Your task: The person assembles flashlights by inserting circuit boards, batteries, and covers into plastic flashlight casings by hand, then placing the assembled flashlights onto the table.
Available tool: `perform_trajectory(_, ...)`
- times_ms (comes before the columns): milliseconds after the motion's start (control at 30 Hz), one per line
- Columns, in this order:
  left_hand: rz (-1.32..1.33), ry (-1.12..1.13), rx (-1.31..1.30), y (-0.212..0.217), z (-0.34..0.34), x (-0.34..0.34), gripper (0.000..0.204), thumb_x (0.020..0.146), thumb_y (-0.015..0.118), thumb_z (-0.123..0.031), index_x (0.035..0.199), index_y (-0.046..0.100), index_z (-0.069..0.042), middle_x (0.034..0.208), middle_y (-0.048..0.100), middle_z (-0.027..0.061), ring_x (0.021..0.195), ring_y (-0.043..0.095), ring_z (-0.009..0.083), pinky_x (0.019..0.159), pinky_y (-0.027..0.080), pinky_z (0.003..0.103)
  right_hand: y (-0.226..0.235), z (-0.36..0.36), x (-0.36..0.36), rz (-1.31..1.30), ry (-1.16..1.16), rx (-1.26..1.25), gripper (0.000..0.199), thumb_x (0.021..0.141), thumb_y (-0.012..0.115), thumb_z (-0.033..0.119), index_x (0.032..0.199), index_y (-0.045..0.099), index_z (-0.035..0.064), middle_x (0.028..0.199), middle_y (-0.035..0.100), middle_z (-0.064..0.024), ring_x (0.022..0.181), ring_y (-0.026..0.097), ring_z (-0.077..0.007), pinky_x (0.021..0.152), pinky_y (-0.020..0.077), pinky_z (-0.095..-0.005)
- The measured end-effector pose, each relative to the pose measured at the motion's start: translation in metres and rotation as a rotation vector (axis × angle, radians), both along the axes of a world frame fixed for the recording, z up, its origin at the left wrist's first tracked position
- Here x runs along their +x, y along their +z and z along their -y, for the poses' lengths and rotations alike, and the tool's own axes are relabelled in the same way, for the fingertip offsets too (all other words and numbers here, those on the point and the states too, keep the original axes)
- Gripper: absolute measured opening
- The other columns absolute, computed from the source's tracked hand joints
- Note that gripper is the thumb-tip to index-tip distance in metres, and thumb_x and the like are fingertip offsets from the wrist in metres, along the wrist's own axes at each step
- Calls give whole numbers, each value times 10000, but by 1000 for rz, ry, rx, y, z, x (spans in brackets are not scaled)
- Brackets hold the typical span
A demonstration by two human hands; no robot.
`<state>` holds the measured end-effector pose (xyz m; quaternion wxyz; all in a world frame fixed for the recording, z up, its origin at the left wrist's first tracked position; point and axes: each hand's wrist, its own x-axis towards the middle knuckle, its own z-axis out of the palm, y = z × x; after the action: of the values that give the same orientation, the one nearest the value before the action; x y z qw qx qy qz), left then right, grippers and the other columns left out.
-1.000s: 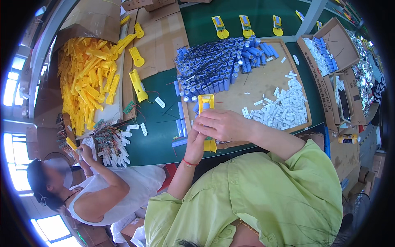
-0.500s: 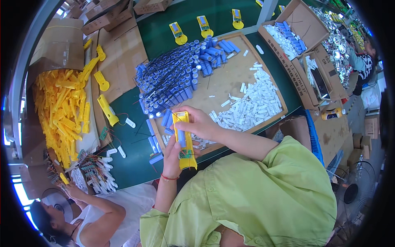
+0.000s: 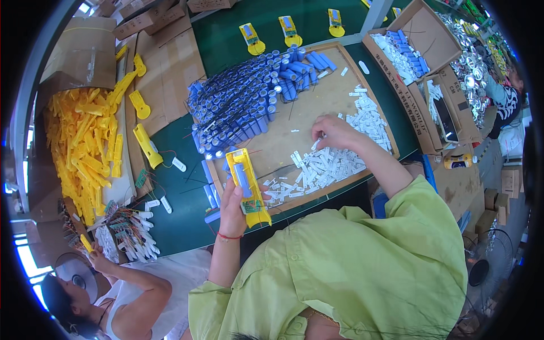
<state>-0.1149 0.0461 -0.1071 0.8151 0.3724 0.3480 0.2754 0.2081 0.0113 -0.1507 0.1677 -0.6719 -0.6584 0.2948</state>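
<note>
My left hand (image 3: 231,214) is closed round a yellow plastic housing (image 3: 259,217), held tilted above the near edge of a wooden-rimmed tray (image 3: 294,148). Inside the housing lie a blue cylindrical battery (image 3: 242,179) and a small green circuit board (image 3: 251,206). My right hand (image 3: 335,134) reaches over the tray with its fingers pinched, and a small white plastic piece (image 3: 316,144) shows at the fingertips. Just below it spreads a pile of similar white pieces (image 3: 331,169). Blue batteries (image 3: 232,110) with dark wires stand massed at the tray's far left.
Yellow housings (image 3: 85,147) fill a carton at left. Near it lie wired circuit boards (image 3: 127,229), where a co-worker (image 3: 136,294) sits handling a yellow part. Several fitted housings (image 3: 290,33) line the far green table. Cardboard boxes (image 3: 405,93) stand at right.
My right hand has left the housing and moved right to the white pieces, where it pinches one. The left hand still holds the housing, now slightly left and more tilted.
</note>
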Motion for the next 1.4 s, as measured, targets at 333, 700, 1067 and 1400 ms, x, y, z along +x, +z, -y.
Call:
perform_trajectory(333,-120,28,56,10,-11,12,414,952,379,-428,1154,457,-76,852,643,149,682,649,201,574,508,272,2,1,-24,706,184,464,101,783,571,99,842,564,19,746,599,-102,755,600,-250,649,476,-377)
perform_trajectory(700,-356,116,398,4,-19,21,303,923,531,-212,1145,518,-6,897,631,86,748,627,133,645,537,262,65,-54,-127,-604,-45,220,136,861,591,71,977,563,8,691,613,-55,591,563,-77,533,457,-231)
perform_trajectory(1067,-479,158,435,15,-41,20,297,874,612,-268,1031,592,-16,720,622,58,605,569,73,528,445,251,83,-92,-138,-419,-13,486,170,838,632,105,930,506,38,578,546,-36,483,512,-124,457,383,-269)
perform_trajectory(1400,-317,16,471,31,-93,16,308,897,577,-243,1055,555,21,790,614,40,689,550,69,593,460,249,83,-156,-124,-653,48,90,211,851,633,137,998,592,-9,778,630,-25,699,592,-55,596,483,-202)
